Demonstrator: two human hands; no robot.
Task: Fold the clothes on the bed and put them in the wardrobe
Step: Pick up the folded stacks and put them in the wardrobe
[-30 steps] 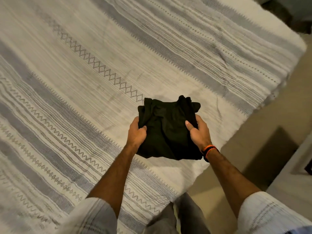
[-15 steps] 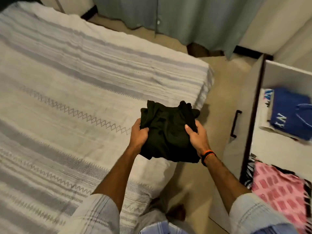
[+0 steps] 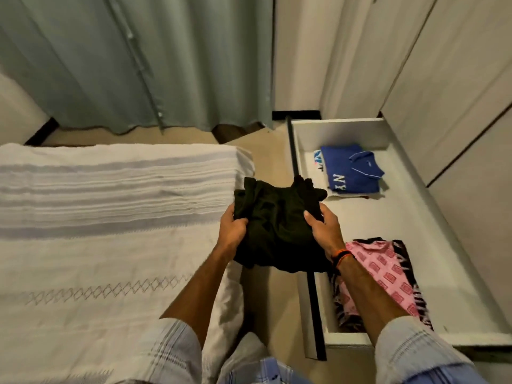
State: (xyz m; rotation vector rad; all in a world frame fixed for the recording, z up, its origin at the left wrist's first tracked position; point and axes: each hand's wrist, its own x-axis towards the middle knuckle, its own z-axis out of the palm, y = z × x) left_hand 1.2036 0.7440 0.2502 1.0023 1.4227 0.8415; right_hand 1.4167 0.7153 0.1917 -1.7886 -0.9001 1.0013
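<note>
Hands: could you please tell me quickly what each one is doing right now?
Left hand: grips the folded black garment.
Right hand: grips the same garment.

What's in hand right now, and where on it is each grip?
A folded black garment, held by both hands: left hand grips its left edge, right hand its right edge, thumbs on top.

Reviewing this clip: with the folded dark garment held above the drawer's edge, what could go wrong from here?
1. The dark garment is bunched, gripped only at its sides by the left hand and right hand; it may unfold when set down.
2. The bare drawer floor lies between the blue shirt and the pink cloth; a careless drop could rumple either.
</note>
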